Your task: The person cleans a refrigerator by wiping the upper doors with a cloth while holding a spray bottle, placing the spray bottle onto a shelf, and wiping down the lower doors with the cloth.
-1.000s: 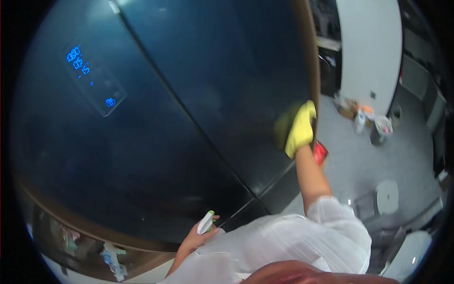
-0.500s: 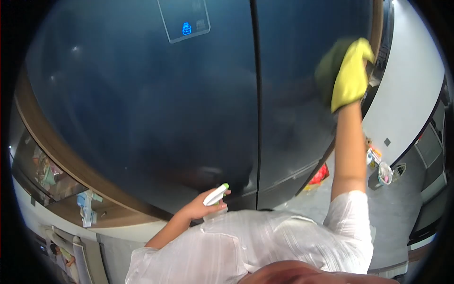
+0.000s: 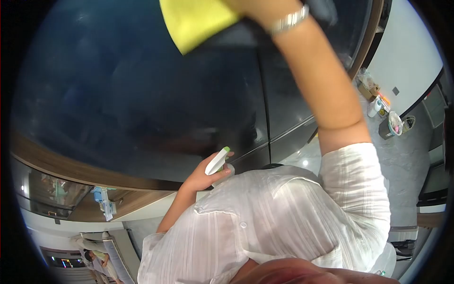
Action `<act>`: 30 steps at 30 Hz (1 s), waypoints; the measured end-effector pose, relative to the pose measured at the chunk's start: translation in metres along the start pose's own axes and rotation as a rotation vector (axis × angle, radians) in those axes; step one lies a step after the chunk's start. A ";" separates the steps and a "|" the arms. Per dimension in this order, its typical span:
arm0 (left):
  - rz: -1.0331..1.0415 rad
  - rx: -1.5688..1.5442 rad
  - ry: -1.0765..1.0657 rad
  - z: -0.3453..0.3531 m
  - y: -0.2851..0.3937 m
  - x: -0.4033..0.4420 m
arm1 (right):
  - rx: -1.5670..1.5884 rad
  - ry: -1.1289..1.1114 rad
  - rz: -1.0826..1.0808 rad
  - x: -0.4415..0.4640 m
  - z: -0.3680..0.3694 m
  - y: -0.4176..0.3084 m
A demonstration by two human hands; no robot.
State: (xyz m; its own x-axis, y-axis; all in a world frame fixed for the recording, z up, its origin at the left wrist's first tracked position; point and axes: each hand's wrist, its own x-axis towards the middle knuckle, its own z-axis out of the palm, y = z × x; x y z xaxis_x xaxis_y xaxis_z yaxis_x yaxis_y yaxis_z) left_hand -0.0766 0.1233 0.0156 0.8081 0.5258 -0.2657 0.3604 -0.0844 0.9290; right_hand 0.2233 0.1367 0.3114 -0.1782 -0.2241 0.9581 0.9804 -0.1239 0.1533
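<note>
My left hand [image 3: 202, 173] is wrapped round a spray bottle with a white and green head [image 3: 217, 161], low in front of my shirt. At the top of the view, my right hand [image 3: 255, 6] holds a yellow cloth [image 3: 196, 23] against or just before the dark glossy doors [image 3: 142, 94]. The top edge of the view cuts off part of the cloth and hand, and the fingers are mostly hidden. A metal watch band [image 3: 291, 20] circles my right wrist.
A wooden frame [image 3: 90, 166] borders the doors. At the right, a bin [image 3: 391, 126], a white bottle [image 3: 374, 107] and a cardboard box [image 3: 367, 90] stand on the floor. Another person [image 3: 100, 257] is at the lower left, on a sofa.
My right hand and the yellow cloth have moved from the right edge of the doors up and left across them. The view has shifted, and the lit display is out of sight.
</note>
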 end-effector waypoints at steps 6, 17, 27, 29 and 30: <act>-0.063 -0.013 -0.003 0.000 0.003 -0.019 | 0.270 -0.357 0.210 -0.173 -0.074 -0.044; -0.075 0.019 -0.017 0.006 -0.011 -0.063 | 0.315 -1.054 0.623 -0.451 -0.222 -0.111; -0.145 0.016 -0.042 0.019 -0.017 -0.090 | 0.347 -0.783 1.400 -0.476 -0.243 -0.153; -0.130 0.023 -0.044 0.022 -0.017 -0.093 | 0.360 -0.784 1.388 -0.486 -0.250 -0.137; -0.124 0.023 -0.038 0.022 -0.018 -0.095 | 0.440 -0.892 1.637 -0.504 -0.258 -0.128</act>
State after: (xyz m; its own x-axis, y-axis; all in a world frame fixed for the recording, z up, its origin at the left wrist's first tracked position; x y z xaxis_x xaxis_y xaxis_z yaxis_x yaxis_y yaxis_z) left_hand -0.1498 0.0564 0.0189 0.7734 0.5009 -0.3885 0.4693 -0.0404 0.8821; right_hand 0.1660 0.0158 -0.2533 0.7547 0.6559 0.0146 0.0952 -0.0874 -0.9916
